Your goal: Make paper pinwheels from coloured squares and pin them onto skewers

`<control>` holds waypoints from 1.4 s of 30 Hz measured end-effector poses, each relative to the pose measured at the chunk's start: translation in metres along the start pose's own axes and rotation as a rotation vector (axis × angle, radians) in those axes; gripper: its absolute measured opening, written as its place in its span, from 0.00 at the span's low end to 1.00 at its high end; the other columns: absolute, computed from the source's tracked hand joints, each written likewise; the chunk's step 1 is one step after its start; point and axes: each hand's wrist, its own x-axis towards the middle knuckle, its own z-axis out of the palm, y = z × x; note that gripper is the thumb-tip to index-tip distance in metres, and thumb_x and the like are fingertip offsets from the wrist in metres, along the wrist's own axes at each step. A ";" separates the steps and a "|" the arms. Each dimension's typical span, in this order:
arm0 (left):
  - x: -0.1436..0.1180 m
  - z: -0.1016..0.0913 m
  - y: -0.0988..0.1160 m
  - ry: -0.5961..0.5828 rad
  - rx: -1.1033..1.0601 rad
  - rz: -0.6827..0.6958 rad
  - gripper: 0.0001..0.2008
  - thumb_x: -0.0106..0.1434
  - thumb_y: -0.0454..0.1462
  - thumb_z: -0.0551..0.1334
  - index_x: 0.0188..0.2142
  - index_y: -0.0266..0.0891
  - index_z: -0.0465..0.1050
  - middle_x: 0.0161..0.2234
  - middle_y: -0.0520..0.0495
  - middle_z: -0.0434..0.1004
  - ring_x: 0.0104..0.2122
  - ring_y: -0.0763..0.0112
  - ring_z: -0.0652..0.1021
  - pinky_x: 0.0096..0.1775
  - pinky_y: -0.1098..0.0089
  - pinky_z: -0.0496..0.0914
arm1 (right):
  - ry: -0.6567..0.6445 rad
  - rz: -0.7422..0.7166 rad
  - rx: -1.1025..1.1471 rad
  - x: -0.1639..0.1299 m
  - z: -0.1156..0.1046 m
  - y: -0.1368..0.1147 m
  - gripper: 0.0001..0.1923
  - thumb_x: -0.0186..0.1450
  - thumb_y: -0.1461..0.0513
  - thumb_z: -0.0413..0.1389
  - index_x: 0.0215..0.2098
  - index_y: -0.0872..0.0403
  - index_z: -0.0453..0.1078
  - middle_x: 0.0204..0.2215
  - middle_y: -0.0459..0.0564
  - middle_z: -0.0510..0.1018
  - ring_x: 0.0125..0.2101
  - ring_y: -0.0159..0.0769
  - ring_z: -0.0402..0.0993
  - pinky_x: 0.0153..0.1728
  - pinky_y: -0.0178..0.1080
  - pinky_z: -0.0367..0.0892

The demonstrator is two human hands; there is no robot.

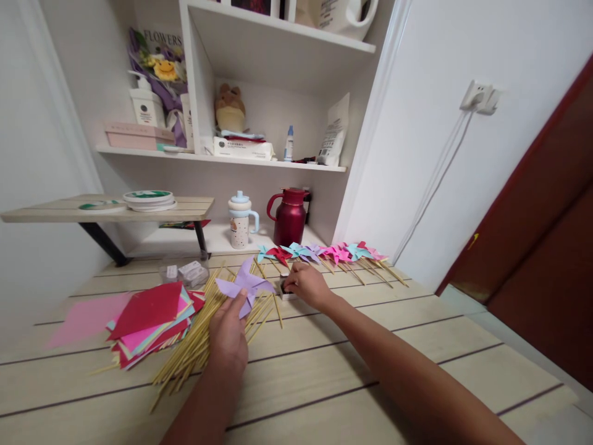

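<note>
My left hand (228, 334) is closed on a folded lilac paper pinwheel (246, 283), pinching it near its centre between thumb and fingers. Under and beside that hand lies a loose heap of thin wooden sticks (185, 353). Further right, my right hand (306, 283) reaches with its fingertips bent down into a small clear box (288, 295) with dark contents. What the fingertips hold there, if anything, is hidden. To the left rests a stack of coloured square paper sheets (148, 315), red on top.
Finished pinwheels on sticks (337, 252) line the table's back edge. A clear container with small boxes (192, 272) stands behind the paper. A speckled cup (239, 225) and a red jug (290, 216) stand on the low shelf. A small raised stand (185, 209) overhangs the left.
</note>
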 end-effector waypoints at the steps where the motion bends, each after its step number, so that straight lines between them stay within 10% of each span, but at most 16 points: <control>1: 0.001 -0.001 0.000 0.004 0.001 0.001 0.08 0.60 0.25 0.63 0.30 0.36 0.77 0.30 0.50 0.81 0.30 0.78 0.80 0.34 0.80 0.73 | -0.022 -0.015 -0.023 0.000 0.001 -0.001 0.04 0.62 0.63 0.61 0.33 0.52 0.80 0.37 0.51 0.78 0.40 0.40 0.75 0.41 0.38 0.67; 11: 0.002 -0.001 0.000 -0.019 0.007 -0.014 0.08 0.61 0.25 0.62 0.30 0.36 0.78 0.30 0.49 0.82 0.31 0.77 0.80 0.35 0.79 0.74 | -0.106 -0.046 -0.049 0.006 0.012 0.004 0.14 0.70 0.58 0.54 0.52 0.53 0.69 0.52 0.54 0.73 0.46 0.40 0.74 0.46 0.47 0.72; 27: 0.003 -0.001 -0.002 -0.074 0.033 -0.014 0.05 0.58 0.27 0.65 0.32 0.36 0.78 0.33 0.48 0.83 0.32 0.74 0.81 0.34 0.76 0.73 | 0.125 0.128 0.456 -0.012 0.001 0.018 0.09 0.61 0.64 0.55 0.26 0.56 0.75 0.30 0.49 0.75 0.33 0.36 0.72 0.37 0.37 0.67; 42: -0.001 -0.008 -0.020 -0.348 0.287 0.030 0.17 0.46 0.40 0.75 0.35 0.33 0.81 0.30 0.47 0.83 0.34 0.68 0.79 0.43 0.67 0.71 | -0.120 -0.063 0.604 -0.061 0.001 0.017 0.05 0.60 0.65 0.60 0.27 0.53 0.77 0.30 0.48 0.74 0.34 0.36 0.71 0.42 0.38 0.66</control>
